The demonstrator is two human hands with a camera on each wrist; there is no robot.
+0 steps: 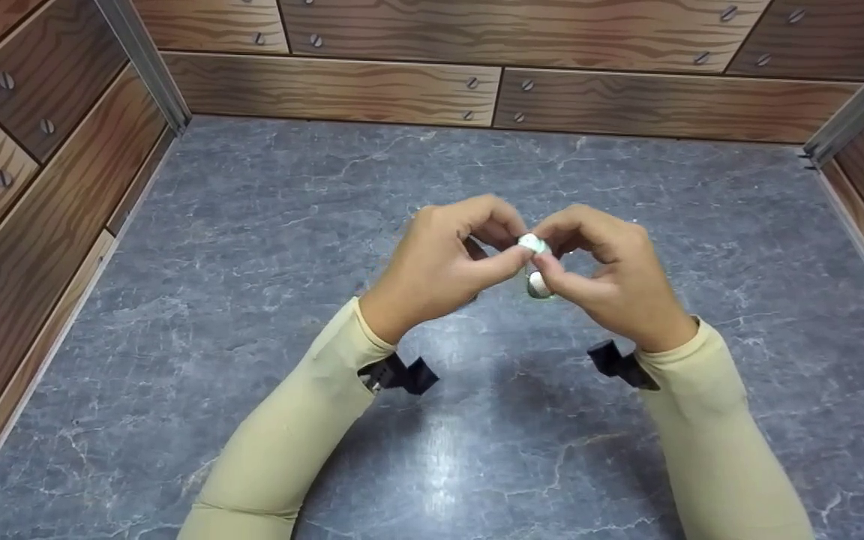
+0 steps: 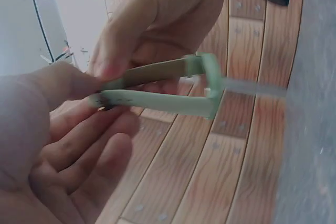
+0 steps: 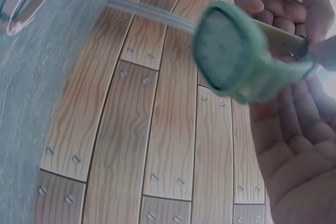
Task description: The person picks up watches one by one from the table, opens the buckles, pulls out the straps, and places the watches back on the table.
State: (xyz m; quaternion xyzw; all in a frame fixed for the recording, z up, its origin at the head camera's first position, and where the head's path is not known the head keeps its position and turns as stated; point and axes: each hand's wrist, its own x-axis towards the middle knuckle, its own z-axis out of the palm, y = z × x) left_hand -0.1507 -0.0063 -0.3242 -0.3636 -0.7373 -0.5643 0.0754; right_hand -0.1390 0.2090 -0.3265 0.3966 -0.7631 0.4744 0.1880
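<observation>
A mint-green wristwatch [image 3: 223, 51] is held up off the tabletop between my two hands, its round dial hanging below the fingers. In the head view its strap [image 1: 532, 244] shows pale between the fingertips, with the watch case [image 1: 539, 285] beneath. My left hand [image 1: 454, 255] pinches one side of the strap ends with thumb and fingers. From the other side, my right hand [image 1: 612, 274] pinches them too. The left wrist view shows the strap [image 2: 163, 102] forming a narrow loop, its ends brought together at the fingertips. Fingers partly hide the buckle area.
The grey marbled tabletop [image 1: 289, 187] spreads beneath both hands. Wood-patterned panels [image 1: 342, 86] wall it in at the back and sides. A pale pink band-like loop [image 3: 29, 1] lies on the tabletop in the right wrist view. Black mounts [image 1: 402, 375] sit at both wrists.
</observation>
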